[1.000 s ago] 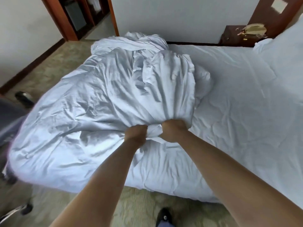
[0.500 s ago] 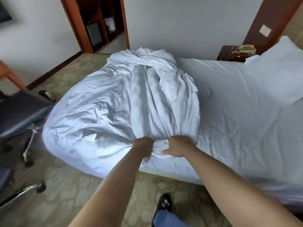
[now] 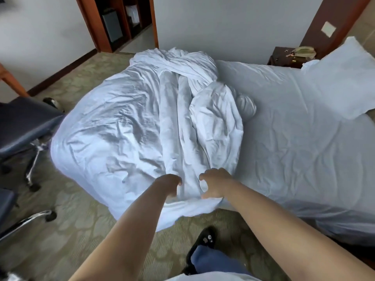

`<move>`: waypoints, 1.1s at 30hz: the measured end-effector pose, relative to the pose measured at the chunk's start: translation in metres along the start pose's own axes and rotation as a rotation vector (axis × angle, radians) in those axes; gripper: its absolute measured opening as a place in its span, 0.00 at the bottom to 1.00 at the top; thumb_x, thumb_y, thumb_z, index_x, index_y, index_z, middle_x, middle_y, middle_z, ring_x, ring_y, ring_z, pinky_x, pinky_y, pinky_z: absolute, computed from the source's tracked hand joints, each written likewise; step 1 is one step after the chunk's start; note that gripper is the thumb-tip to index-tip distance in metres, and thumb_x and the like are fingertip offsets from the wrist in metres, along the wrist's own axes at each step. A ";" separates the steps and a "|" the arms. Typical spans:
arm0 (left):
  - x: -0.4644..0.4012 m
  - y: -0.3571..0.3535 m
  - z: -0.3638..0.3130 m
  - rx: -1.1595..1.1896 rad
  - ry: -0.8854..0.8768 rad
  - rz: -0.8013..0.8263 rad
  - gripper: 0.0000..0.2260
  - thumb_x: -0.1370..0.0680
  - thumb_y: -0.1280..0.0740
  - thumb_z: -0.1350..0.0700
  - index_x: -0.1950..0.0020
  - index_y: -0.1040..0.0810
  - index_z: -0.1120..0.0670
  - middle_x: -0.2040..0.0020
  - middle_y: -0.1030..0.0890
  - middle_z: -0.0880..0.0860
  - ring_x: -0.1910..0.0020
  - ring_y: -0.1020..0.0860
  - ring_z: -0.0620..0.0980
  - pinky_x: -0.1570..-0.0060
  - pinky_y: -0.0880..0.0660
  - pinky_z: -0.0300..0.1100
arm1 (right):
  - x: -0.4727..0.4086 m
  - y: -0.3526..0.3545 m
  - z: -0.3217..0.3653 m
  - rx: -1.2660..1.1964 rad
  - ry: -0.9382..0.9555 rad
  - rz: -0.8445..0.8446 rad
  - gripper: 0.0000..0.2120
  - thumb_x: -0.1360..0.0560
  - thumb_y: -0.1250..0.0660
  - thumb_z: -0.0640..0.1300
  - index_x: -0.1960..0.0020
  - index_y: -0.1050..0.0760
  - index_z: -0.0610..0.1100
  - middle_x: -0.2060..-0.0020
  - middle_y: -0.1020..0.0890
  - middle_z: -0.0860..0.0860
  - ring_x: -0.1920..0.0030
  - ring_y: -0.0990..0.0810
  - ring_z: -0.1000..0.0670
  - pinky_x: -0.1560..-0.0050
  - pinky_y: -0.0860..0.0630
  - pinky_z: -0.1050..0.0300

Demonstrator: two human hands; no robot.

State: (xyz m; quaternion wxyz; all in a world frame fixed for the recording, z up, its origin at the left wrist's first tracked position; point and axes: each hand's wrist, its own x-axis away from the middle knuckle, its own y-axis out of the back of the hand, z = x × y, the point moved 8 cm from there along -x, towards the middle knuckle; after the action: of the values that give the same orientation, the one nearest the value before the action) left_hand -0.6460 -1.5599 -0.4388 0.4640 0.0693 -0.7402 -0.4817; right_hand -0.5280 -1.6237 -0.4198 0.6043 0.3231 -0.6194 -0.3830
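A crumpled white duvet (image 3: 129, 134) lies heaped over the foot end of the bed (image 3: 294, 142), its near edge hanging over the bedside toward the floor. My left hand (image 3: 169, 184) and my right hand (image 3: 215, 184) hover at that near edge, facing each other in loose C shapes. A bunched fold of the duvet (image 3: 190, 185) lies between them. Neither hand's fingers close on the fabric. A white pillow (image 3: 345, 82) rests at the head of the bed, far right.
A dark office chair (image 3: 22, 126) on castors stands at the left, close to the bed's foot. A dark nightstand (image 3: 284, 57) with a telephone is beyond the bed. Patterned carpet (image 3: 81, 230) lies underfoot, with my dark shoe (image 3: 205, 240) near the bed. A doorway opens at the back.
Both hands gripped the bunched duvet edge and drew it toward me. They have now let go and moved slightly apart. The view has pulled back from the bed.
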 end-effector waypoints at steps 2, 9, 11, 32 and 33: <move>-0.006 0.010 -0.004 0.018 0.010 -0.027 0.28 0.25 0.40 0.65 0.27 0.36 0.47 0.28 0.33 0.50 0.30 0.32 0.51 0.38 0.32 0.43 | -0.002 0.008 -0.019 0.020 -0.035 -0.066 0.32 0.28 0.33 0.57 0.28 0.38 0.48 0.34 0.29 0.47 0.34 0.31 0.45 0.36 0.35 0.50; -0.041 0.057 -0.034 -0.027 -0.053 -0.087 0.28 0.23 0.42 0.63 0.24 0.40 0.47 0.25 0.38 0.49 0.26 0.38 0.51 0.33 0.35 0.47 | -0.010 0.042 -0.083 0.040 -0.112 -0.207 0.37 0.26 0.33 0.53 0.23 0.46 0.49 0.25 0.44 0.48 0.25 0.45 0.47 0.27 0.47 0.51; -0.058 0.074 -0.045 -0.035 -0.073 -0.110 0.27 0.22 0.42 0.61 0.24 0.40 0.47 0.26 0.37 0.50 0.27 0.37 0.51 0.33 0.34 0.48 | -0.018 0.049 -0.101 0.038 -0.125 -0.226 0.37 0.27 0.32 0.53 0.24 0.46 0.49 0.25 0.44 0.48 0.25 0.46 0.47 0.27 0.47 0.51; -0.350 0.274 -0.131 0.098 0.097 -0.234 0.27 0.24 0.37 0.56 0.25 0.40 0.51 0.27 0.41 0.53 0.30 0.38 0.53 0.37 0.31 0.51 | -0.261 0.163 -0.387 -0.059 -0.003 -0.237 0.34 0.24 0.37 0.40 0.23 0.49 0.47 0.24 0.47 0.46 0.24 0.47 0.46 0.26 0.45 0.51; -0.362 0.283 -0.130 0.119 0.120 -0.250 0.28 0.24 0.36 0.54 0.25 0.41 0.51 0.26 0.43 0.53 0.30 0.39 0.54 0.38 0.31 0.52 | -0.275 0.168 -0.393 -0.054 0.012 -0.246 0.33 0.24 0.37 0.39 0.23 0.48 0.47 0.24 0.46 0.46 0.24 0.46 0.46 0.27 0.44 0.51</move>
State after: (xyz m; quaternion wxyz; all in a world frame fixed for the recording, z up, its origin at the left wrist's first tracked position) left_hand -0.2478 -1.2963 -0.4301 0.4390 0.2170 -0.7239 -0.4860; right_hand -0.1091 -1.3361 -0.4216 0.5649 0.3825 -0.5612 -0.4687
